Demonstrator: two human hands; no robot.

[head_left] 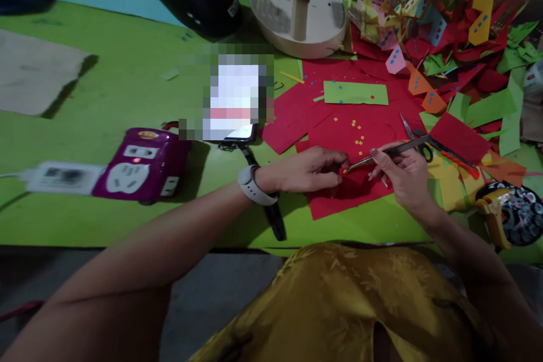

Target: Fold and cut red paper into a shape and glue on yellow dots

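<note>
My left hand [307,169] rests with curled fingers on a red paper sheet [352,192] at the near edge of the green table, pinching a small piece against it. My right hand [403,175] grips slim metal tweezers [382,155], whose tip points left and meets the fingertips of my left hand. A white watch [254,185] is on my left wrist. Tiny yellow paper squares [358,137] lie scattered on the red sheets just beyond both hands.
Scissors [418,138] lie right of my right hand. Folded coloured paper pieces [445,17] pile up at the back right. A lamp base [299,14], a green strip [355,93], a purple power strip [142,167], a phone [237,133] and a tape dispenser [507,212] are around.
</note>
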